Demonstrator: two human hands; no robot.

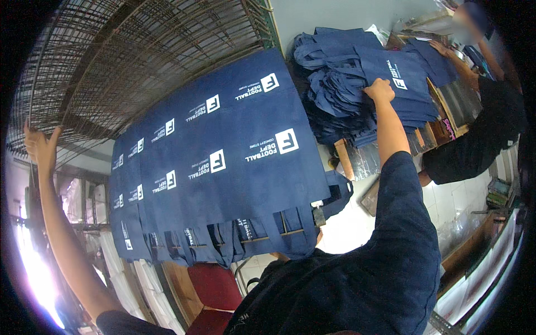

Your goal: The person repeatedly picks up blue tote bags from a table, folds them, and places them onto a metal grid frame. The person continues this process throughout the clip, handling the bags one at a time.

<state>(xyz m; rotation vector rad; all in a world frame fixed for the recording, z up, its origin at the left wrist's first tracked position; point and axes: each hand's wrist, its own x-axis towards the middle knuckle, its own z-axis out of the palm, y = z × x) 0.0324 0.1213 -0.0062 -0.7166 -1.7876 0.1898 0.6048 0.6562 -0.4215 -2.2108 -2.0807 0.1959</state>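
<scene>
Bags [357,70] lie piled, right grip [380,90] pinching one; left grip [42,147], thumb spread, at wire rack [162,53], hold unclear.

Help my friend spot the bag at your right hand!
Find the pale wall, then the big heap of dark blue bags below it. On top lies the bag, with the right hand at its edge. Only it, in that heap, shows white print.

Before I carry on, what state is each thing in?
Left hand: raised by wire racks, grip unclear
Right hand: closed on printed bag
Printed bag: mostly flat, atop the bag pile
Wire racks: raised, at a slant
Spread bags: laid out in rows, prints showing
Bag pile: stacked, partly bunched
Red chair: partly hidden
Co-worker's hand: resting on blue fabric
</scene>
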